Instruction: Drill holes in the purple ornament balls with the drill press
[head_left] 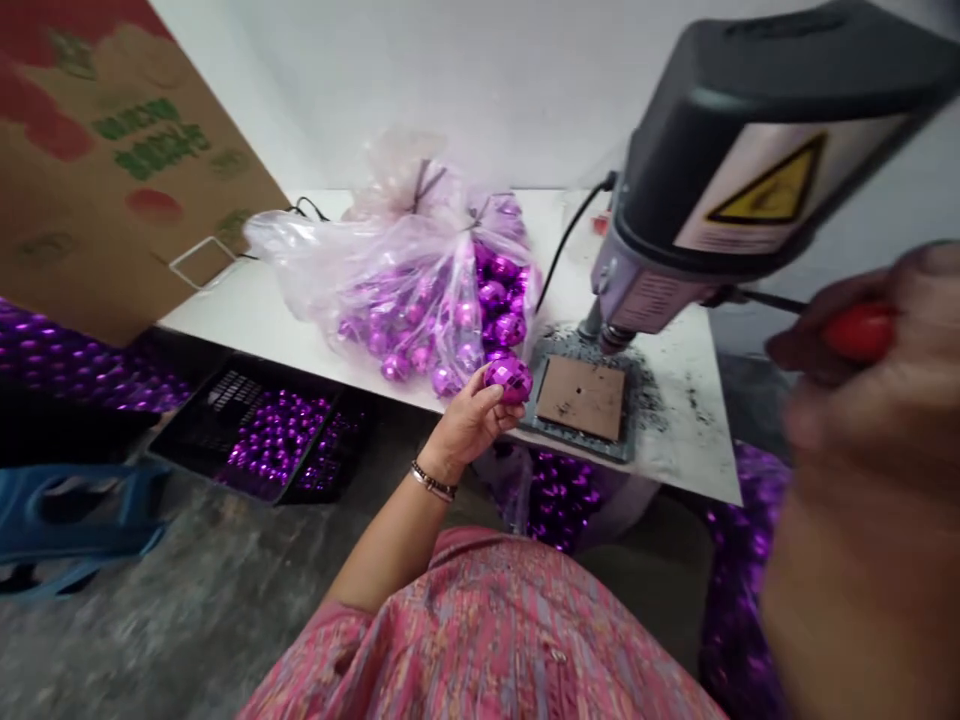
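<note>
A shiny purple faceted ball (508,380) is in my left hand (474,415), pinched between thumb and fingers at the table's front edge. Just right of it lies the drill press base with a brown square plate (582,396), which has a small dark hole and dark shavings on it. Above the plate stands the drill press (675,180), tilted in view. My right hand (885,350), blurred and close to the camera, is wrapped round the red knob (859,332) of the press lever. Clear plastic bags (405,290) of purple balls lie behind my left hand.
The white table (277,325) runs along the wall. A printed cardboard box (127,150) stands at the left. Below are a black crate (202,420) of purple balls, a blue stool (82,515) and more bagged balls (564,500). A black cable (568,233) runs behind the press.
</note>
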